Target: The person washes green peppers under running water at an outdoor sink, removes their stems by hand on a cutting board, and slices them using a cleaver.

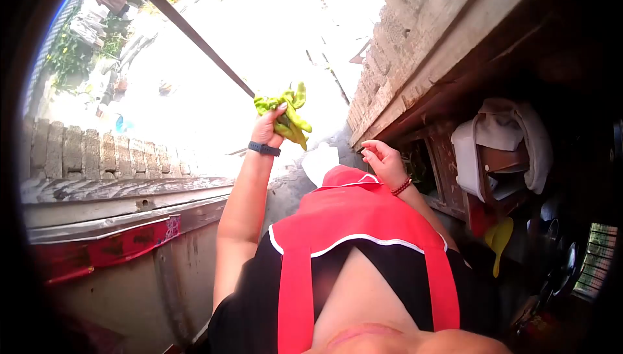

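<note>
A bunch of several long, light green peppers [295, 119] is gripped in my left hand [271, 127], which reaches forward and wears a dark band at the wrist. The peppers poke out on both sides of the closed fingers. Beside the red apron [363, 211], near the wooden door frame, my right hand [387, 164] is raised with its fingers loosely bent and slightly apart. Nothing shows in it, and a dark red bead bracelet circles that wrist.
A doorway opens onto a glaring, overexposed yard, with a dark pole [188, 26] slanting across it. A brick wall edge [422, 42] stands right. Pale cloth [500, 130] hangs over a container inside, above a yellow ladle-like utensil [498, 240]. A low brick ledge [97, 149] lies left.
</note>
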`<state>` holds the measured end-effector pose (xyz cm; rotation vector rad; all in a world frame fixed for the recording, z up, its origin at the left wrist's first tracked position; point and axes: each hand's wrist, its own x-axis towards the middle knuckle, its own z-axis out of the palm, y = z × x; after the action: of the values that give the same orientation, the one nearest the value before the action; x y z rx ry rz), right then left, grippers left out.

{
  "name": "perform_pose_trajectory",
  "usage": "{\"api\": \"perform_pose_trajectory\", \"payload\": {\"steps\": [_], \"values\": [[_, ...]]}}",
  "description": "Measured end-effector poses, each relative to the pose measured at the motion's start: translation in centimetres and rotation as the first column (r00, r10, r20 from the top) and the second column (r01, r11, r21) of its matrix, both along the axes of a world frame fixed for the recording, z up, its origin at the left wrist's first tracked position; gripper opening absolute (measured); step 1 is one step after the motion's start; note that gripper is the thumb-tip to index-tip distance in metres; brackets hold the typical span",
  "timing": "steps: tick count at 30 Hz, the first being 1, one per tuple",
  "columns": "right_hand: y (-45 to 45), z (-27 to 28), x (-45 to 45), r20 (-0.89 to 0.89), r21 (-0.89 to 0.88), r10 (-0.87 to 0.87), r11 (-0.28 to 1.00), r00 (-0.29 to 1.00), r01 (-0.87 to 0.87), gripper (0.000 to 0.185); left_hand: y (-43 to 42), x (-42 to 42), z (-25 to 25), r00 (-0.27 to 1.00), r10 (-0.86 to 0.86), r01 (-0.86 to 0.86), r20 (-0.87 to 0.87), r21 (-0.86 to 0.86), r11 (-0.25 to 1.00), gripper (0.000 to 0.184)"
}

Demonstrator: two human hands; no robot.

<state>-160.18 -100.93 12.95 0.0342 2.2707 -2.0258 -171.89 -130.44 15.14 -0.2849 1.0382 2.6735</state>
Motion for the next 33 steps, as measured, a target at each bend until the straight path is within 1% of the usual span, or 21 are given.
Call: {"api": "perform_pose_trajectory", "payload": {"steps": [2, 4, 6, 7, 8, 9, 10, 11, 14, 16, 18, 19, 20, 22, 23, 25, 26, 28, 30, 32, 33], "values": [[-1.6, -2.1, -5.8, -0.033, -0.037, 0.022, 0.999, 0.999, -0.023, 0.022, 1.1, -7.3, -2.0, 0.997, 0.073, -0.073, 0.015, 0.025, 0.997, 0.032], [-3.4, -1.0, -10.9, 0.048, -0.045, 0.035, 0.998, 0.998, -0.033, 0.025, 1.1, -13.8, -3.3, 1.0, -0.001, 0.001, 0.002, -0.031, 1.0, 0.022], [-4.5, 0.2, -15.3, 0.066, -0.029, 0.117, 0.993, 0.991, -0.115, 0.027, 0.6, -19.2, -2.9, 0.993, -0.045, 0.062, -0.107, 0.16, 0.985, 0.022], [-4.5, 0.6, -17.1, 0.086, -0.04, 0.116, 0.993, 0.99, -0.112, 0.028, 0.6, -22.8, -4.0, 0.996, 0.063, -0.071, 0.065, 0.126, 0.989, 0.022], [-4.7, 2.1, -18.5, 0.108, -0.059, 0.11, 0.993, 0.988, -0.104, 0.028, 0.5, -25.2, -4.5, 0.993, 0.042, -0.052, 0.108, 0.093, 0.994, 0.023], [-4.9, 2.8, -20.3, 0.12, -0.073, 0.102, 0.993, 0.988, -0.094, 0.029, 0.5, -27.7, -2.2, 0.99, 0.018, -0.028, 0.141, 0.064, 0.998, 0.023], [-4.7, 2.5, -22.1, 0.125, -0.074, 0.047, 0.997, 0.991, -0.038, 0.029, 0.8, -30.5, -1.7, 0.985, -0.005, -0.001, 0.174, 0.034, 0.999, 0.024], [-4.6, 2.4, -23.4, 0.13, -0.081, -0.013, 0.996, 0.991, 0.024, 0.029, 0.7, -33.5, -2.5, 0.983, -0.018, -0.003, 0.184, 0.113, 0.994, 0.024], [-4.7, 1.3, -27.9, 0.153, -0.119, -0.187, 0.971, 0.97, 0.206, 0.03, -1.5, -42.5, -4.0, 0.989, -0.026, 0.011, 0.147, 0.101, 0.995, 0.024], [-5.1, 0.6, -31.9, 0.099, -0.158, -0.303, 0.936, 0.948, 0.315, 0.03, -4.1, -47.7, -3.7, 0.979, 0.044, -0.056, 0.201, 0.05, 0.997, 0.023], [-5.5, -1.3, -36.8, 0.158, -0.195, -0.392, 0.887, 0.906, 0.418, 0.029, -8.9, -53.2, -6.5, 0.993, 0.076, -0.08, 0.093, 0.047, 0.996, 0.023], [-5.5, -2.9, -39.4, 0.204, -0.186, -0.426, 0.867, 0.881, 0.462, 0.029, -11.6, -55.8, -9.0, 0.983, 0.146, -0.15, 0.112, 0.035, 0.988, 0.027], [-5.4, -4.3, -41.3, 0.271, -0.169, -0.452, 0.847, 0.85, 0.504, 0.029, -13.5, -57.4, -9.5, 0.961, 0.15, -0.144, 0.231, -0.041, 0.989, 0.032], [-5.5, -5.5, -45.5, 0.217, -0.157, -0.454, 0.858, 0.864, 0.49, 0.03, -16.6, -60.0, -11.7, 0.949, 0.15, -0.133, 0.277, -0.078, 0.988, 0.035], [-5.6, -5.1, -47.0, 0.206, -0.139, -0.47, 0.854, 0.858, 0.501, 0.031, -16.9, -61.1, -12.0, 0.919, 0.195, -0.16, 0.342, -0.127, 0.979, 0.034], [-4.7, -4.9, -50.0, 0.171, -0.124, -0.508, 0.839, 0.844, 0.53, 0.033, -17.0, -64.0, -13.8, 0.917, 0.117, -0.074, 0.381, -0.126, 0.989, 0.033], [-3.6, -4.7, -51.6, 0.225, -0.073, -0.512, 0.839, 0.829, 0.539, 0.032, -15.6, -66.2, -14.3, 0.925, 0.067, -0.022, 0.373, -0.122, 0.992, 0.032], [-1.4, -5.1, -54.7, 0.239, -0.148, -0.584, 0.768, 0.776, 0.623, 0.033, -10.0, -69.9, -12.5, 0.906, -0.026, 0.08, 0.423, -0.112, 0.991, 0.03], [1.0, -5.4, -58.2, 0.324, -0.096, -0.654, 0.696, 0.683, 0.712, 0.031, -5.6, -74.7, -14.6, 0.895, -0.147, 0.193, 0.421, -0.07, 0.979, 0.03], [4.2, -7.3, -62.3, 0.301, -0.034, -0.725, 0.641, 0.619, 0.767, 0.03, 0.8, -78.7, -13.4, 0.855, -0.305, 0.327, 0.419, 0.021, 0.945, 0.028], [5.7, -7.1, -65.0, 0.294, -0.052, -0.754, 0.601, 0.587, 0.798, 0.029, 4.0, -81.2, -13.5, 0.841, -0.372, 0.388, 0.393, 0.042, 0.921, 0.027]]}}
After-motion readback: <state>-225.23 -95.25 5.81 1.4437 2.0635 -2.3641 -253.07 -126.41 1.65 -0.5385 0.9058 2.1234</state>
